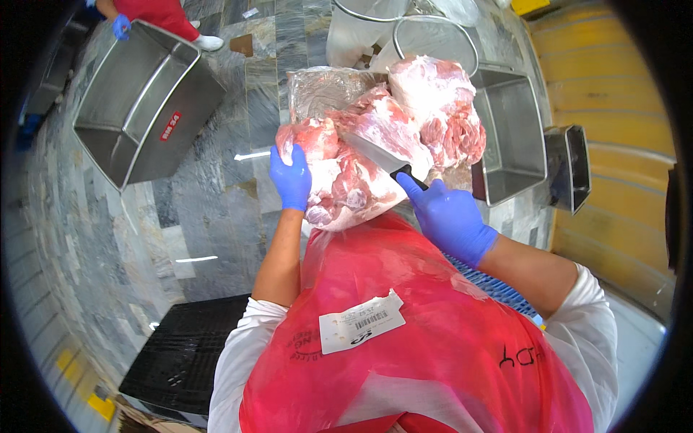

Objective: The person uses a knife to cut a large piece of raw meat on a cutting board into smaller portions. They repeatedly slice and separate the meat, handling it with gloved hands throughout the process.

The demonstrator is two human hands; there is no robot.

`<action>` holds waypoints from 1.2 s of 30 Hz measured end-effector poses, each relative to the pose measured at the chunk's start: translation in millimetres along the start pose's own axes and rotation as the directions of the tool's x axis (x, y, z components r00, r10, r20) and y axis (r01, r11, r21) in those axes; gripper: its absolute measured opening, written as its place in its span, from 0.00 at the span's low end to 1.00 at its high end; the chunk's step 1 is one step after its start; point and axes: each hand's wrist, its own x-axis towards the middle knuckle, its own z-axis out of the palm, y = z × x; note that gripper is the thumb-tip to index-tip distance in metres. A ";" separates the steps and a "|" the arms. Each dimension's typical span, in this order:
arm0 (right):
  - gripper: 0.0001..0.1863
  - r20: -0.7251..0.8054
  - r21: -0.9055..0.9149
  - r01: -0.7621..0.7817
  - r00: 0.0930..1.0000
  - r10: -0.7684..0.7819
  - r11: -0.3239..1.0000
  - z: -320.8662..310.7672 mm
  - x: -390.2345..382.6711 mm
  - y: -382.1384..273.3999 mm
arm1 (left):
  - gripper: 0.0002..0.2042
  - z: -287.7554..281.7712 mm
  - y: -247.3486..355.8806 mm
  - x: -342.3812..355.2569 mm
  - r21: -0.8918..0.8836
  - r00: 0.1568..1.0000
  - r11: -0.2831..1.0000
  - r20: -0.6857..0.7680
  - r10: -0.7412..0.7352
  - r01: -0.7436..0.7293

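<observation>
Large cuts of raw meat [361, 177] with white fat lie heaped in front of me. My left hand [291, 179], in a blue glove, grips the left end of the nearest cut, thumb on top and the other fingers partly hidden. My right hand [451, 220], also gloved in blue, is closed round the black handle of a knife [377, 154], its index finger stretched along the handle. The blade points up and left and lies against the meat's surface. Another big cut [437, 108] rests behind and to the right, beyond the blade.
A steel tub [509, 137] stands right of the meat, with a smaller steel bin [570, 167] beside it. Clear plastic bags on a metal hoop [437, 32] are behind. Another steel tub [173, 130] stands left, near a person's gloved hand [121, 27]. A black crate [188, 353] sits lower left.
</observation>
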 end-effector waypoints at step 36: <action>0.20 0.665 0.155 0.044 0.735 -0.137 0.987 -180.5 203.1 50.8 | 0.18 -6.0 -18.7 -18.9 0.015 0.988 1.000 -0.151 0.028 -0.026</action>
